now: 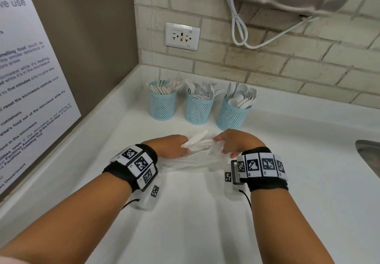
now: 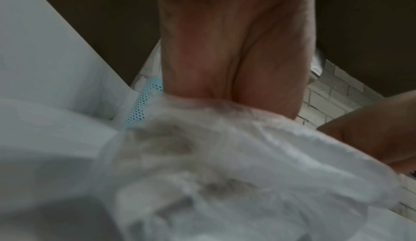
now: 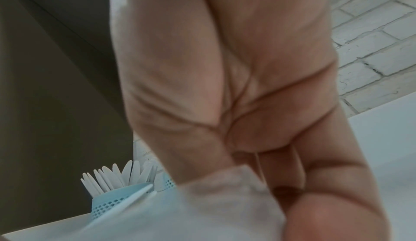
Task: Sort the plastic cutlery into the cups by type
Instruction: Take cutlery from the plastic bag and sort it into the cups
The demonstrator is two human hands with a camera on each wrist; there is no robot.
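Three blue mesh cups stand in a row at the back of the white counter [image 1: 195, 212]: the left cup [image 1: 163, 104] holds knives, the middle cup [image 1: 199, 109] forks, the right cup [image 1: 233, 113] spoons. In front of them a clear plastic bag [image 1: 191, 164] lies on the counter. My left hand [image 1: 184, 148] grips a few white cutlery pieces [image 1: 196, 139] at the bag's mouth; one looks like a knife. My right hand [image 1: 223, 145] pinches the bag's edge beside them. The wrist views show blurred palms, the bag [image 2: 225, 173] and the knife cup [image 3: 117, 202].
A brick wall with a power outlet [image 1: 182, 36] and a hanging white cord [image 1: 239, 27] runs behind the cups. A poster [image 1: 30, 78] covers the left wall. A steel sink [image 1: 370, 156] opens at the right edge.
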